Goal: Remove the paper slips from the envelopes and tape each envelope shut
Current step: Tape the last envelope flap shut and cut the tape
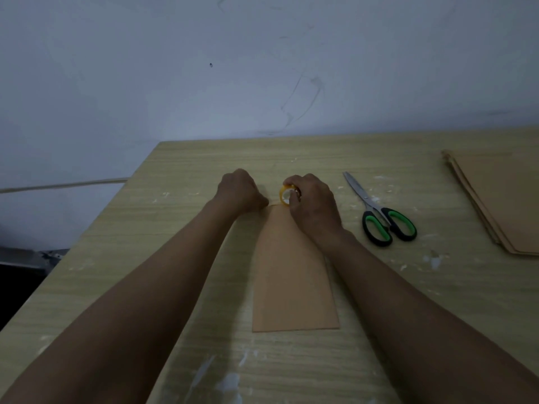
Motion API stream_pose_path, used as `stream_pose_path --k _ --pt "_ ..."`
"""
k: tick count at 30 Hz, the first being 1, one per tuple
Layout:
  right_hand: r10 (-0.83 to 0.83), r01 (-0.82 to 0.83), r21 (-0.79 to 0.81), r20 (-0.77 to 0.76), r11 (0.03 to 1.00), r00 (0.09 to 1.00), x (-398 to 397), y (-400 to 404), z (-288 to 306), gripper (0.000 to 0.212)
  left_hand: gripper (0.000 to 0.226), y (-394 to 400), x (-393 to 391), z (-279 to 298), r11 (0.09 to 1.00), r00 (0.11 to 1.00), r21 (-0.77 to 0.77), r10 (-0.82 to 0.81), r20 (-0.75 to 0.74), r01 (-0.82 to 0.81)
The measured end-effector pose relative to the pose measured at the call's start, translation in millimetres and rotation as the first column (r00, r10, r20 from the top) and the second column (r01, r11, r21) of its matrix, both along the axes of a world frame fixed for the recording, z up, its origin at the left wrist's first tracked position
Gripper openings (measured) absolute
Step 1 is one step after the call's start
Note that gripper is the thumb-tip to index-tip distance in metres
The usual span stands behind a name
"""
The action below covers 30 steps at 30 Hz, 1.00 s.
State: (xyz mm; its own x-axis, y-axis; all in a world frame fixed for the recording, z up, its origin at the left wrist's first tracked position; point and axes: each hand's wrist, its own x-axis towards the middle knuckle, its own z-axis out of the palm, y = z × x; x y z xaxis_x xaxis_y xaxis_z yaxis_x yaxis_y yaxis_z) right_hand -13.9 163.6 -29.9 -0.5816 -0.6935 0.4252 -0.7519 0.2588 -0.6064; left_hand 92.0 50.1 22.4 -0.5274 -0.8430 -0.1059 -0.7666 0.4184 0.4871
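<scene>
A long brown envelope (291, 275) lies flat on the table in front of me, its far end under my hands. My right hand (313, 204) grips a small yellow roll of tape (285, 194) at the envelope's far right corner. My left hand (240, 191) is closed, its fingertips pinching the free end of a thin tape strip (274, 203) that runs from the roll along the envelope's far edge. No paper slip is in sight.
Scissors with green and black handles (379, 212) lie shut to the right of my right hand. A stack of brown envelopes (501, 199) sits at the right edge. The wooden table (175, 228) has white smears; its left edge drops off beside my left arm.
</scene>
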Motion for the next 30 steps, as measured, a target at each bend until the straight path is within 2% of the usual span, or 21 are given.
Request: stream_pose_path --k 3,7,10,12,15,18,24,30 --pt "0.001 -0.001 -0.008 -0.009 1.000 1.000 0.9 0.7 -0.8 0.029 0.025 6.1 4.9 -4.6 0.996 1.000 -0.094 0.005 -0.022 -0.007" --pt "0.002 -0.002 -0.012 -0.021 1.000 1.000 1.0 1.9 0.1 0.030 0.007 26.1 17.9 -15.5 0.932 0.995 -0.362 -0.069 -0.078 0.036" --pt "-0.004 0.004 0.009 -0.022 1.000 1.000 1.7 1.9 1.7 0.031 0.021 37.2 26.6 -24.4 0.875 0.985 -0.473 -0.152 -0.079 0.097" --pt "-0.004 0.004 0.023 -0.020 1.000 1.000 3.0 1.8 1.8 0.031 0.031 41.4 30.6 -28.5 0.855 0.977 -0.493 -0.207 -0.040 0.161" --pt "-0.005 0.005 0.029 -0.018 1.000 1.000 3.9 2.0 2.0 0.032 0.029 52.4 36.1 -31.3 0.839 0.966 -0.495 -0.257 0.004 0.225" --pt "-0.003 0.004 0.051 -0.019 0.999 1.000 4.0 1.8 3.2 0.033 0.023 64.2 39.0 -33.0 0.842 0.971 -0.489 -0.234 0.051 0.228" --pt "0.006 -0.005 0.044 -0.020 0.999 1.000 5.1 5.1 5.7 0.032 0.045 82.7 42.3 -36.4 0.863 0.970 -0.444 -0.219 0.102 0.241" --pt "-0.052 0.055 0.036 -0.070 0.998 0.996 3.6 15.0 5.8 0.034 0.049 84.0 43.4 -35.7 0.855 0.964 -0.445 -0.225 0.142 0.265"
